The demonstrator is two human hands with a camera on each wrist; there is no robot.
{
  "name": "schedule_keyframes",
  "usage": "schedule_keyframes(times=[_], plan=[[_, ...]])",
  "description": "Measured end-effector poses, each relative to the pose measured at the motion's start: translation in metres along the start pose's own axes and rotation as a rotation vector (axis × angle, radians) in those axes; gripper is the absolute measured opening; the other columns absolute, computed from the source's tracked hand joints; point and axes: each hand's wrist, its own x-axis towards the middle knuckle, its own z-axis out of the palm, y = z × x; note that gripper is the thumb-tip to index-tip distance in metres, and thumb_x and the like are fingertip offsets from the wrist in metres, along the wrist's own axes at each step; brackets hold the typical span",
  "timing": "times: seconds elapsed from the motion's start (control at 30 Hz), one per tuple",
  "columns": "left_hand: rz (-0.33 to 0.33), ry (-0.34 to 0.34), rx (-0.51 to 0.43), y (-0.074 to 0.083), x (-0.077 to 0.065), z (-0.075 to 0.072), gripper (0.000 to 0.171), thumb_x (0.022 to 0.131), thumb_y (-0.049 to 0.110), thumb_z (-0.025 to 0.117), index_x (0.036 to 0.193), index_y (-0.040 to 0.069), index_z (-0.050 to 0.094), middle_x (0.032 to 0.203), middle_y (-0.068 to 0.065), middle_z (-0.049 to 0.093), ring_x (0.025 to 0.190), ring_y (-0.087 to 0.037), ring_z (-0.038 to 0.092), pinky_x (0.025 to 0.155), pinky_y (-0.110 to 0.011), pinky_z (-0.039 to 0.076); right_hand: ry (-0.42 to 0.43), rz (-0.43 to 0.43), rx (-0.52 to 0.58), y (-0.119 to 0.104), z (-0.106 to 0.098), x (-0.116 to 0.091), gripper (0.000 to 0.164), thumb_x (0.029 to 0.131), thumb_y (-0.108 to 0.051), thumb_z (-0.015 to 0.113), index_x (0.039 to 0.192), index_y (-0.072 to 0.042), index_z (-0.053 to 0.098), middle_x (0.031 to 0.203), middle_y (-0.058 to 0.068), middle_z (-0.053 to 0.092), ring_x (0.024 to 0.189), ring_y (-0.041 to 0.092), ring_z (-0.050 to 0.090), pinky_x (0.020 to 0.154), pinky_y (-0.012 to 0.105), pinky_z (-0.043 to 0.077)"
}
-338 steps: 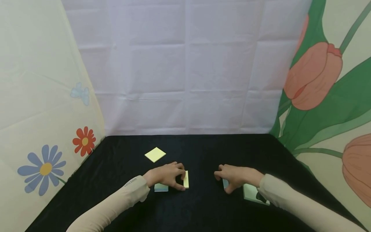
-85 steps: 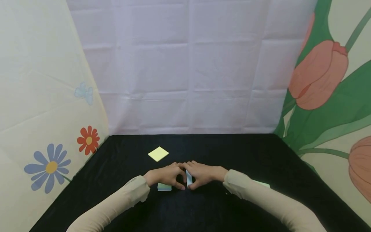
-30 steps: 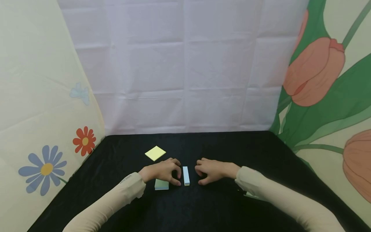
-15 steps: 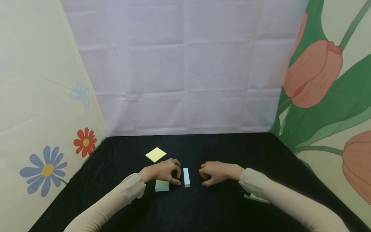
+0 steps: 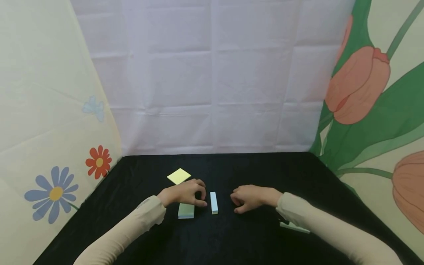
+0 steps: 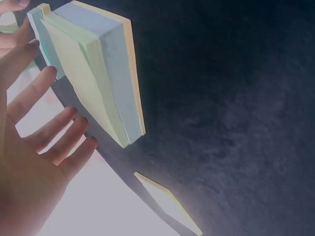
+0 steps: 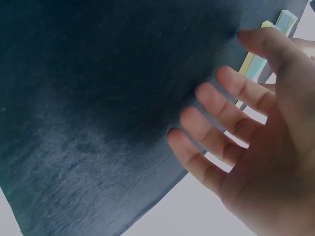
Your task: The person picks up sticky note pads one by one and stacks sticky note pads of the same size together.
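Note:
A narrow light-blue sticky-note pad point(image 5: 214, 202) lies on a narrow yellow one in the middle of the black table; the yellow shows as a thin edge beneath. Left of it is a square stack of sticky-note pads point(image 5: 186, 211), green over blue, with a yellow-orange layer at the bottom in the left wrist view. My left hand point(image 5: 185, 192) hovers over the stack's far part, fingers loosely bent and holding nothing. Right of the narrow pads, apart from them, is my right hand point(image 5: 253, 197), its fingers loosely bent and bare in the right wrist view.
A yellow square sticky-note pad point(image 5: 179, 176) lies turned cornerwise behind my left hand. Partly under my right sleeve is a pale green pad point(image 5: 294, 227). A white cloth point(image 5: 212, 81) hangs behind the table point(image 5: 251, 243), with flowered cloths on both sides.
My right hand brought the narrow blue pad from the right onto the narrow yellow pad and let go. Both hands then drew apart; the left has lately shifted slightly back.

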Motion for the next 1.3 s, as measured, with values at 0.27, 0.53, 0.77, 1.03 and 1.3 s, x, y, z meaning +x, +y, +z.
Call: schedule_keyframes(times=[0.27, 0.53, 0.77, 1.03, 1.3], plan=[[0.032, 0.065, 0.036, -0.002, 0.001, -0.002, 0.021, 0.096, 0.037, 0.064, 0.089, 0.019, 0.069, 0.119, -0.003, 0.063, 0.108, -0.019, 0.055, 0.09, -0.034, 0.046, -0.004, 0.004, -0.011, 0.002, -0.003, -0.01, 0.023, 0.089, -0.034, 0.072, 0.08, -0.021, 0.055, 0.075, -0.013, 0.045, 0.063, 0.002, 0.041, 0.058, 0.023, 0.038], [0.03, 0.099, 0.05, -0.005, 0.0, -0.003, 0.02, 0.098, 0.034, 0.062, 0.092, 0.017, 0.069, 0.117, -0.003, 0.063, 0.107, -0.019, 0.055, 0.09, -0.035, 0.047, 0.01, -0.017, 0.007, 0.005, -0.001, -0.014, 0.022, 0.09, -0.03, 0.071, 0.078, -0.02, 0.056, 0.073, -0.013, 0.046, 0.061, 0.001, 0.041, 0.056, 0.022, 0.037], [0.041, 0.15, 0.085, -0.006, 0.0, 0.0, 0.02, 0.1, 0.032, 0.059, 0.09, 0.017, 0.068, 0.114, -0.002, 0.063, 0.102, -0.018, 0.056, 0.086, -0.034, 0.048, 0.013, -0.028, 0.023, 0.007, -0.002, -0.018, 0.025, 0.091, -0.028, 0.07, 0.072, -0.022, 0.055, 0.071, -0.014, 0.045, 0.06, 0.001, 0.041, 0.056, 0.022, 0.036], [0.038, 0.237, 0.17, -0.01, 0.002, 0.003, 0.02, 0.1, 0.03, 0.06, 0.085, 0.018, 0.066, 0.108, -0.002, 0.065, 0.095, -0.017, 0.058, 0.081, -0.033, 0.048, -0.045, 0.018, 0.047, 0.009, -0.004, -0.023, 0.024, 0.091, -0.032, 0.07, 0.073, -0.023, 0.056, 0.071, -0.014, 0.046, 0.059, 0.001, 0.043, 0.055, 0.022, 0.038], [-0.006, 0.283, 0.215, -0.011, -0.001, 0.001, 0.019, 0.099, 0.031, 0.061, 0.087, 0.018, 0.068, 0.106, -0.001, 0.066, 0.091, -0.018, 0.058, 0.076, -0.033, 0.048, -0.091, 0.052, 0.058, 0.012, -0.006, -0.027, 0.025, 0.093, -0.032, 0.069, 0.074, -0.025, 0.055, 0.072, -0.014, 0.046, 0.058, 0.002, 0.043, 0.055, 0.023, 0.038]])
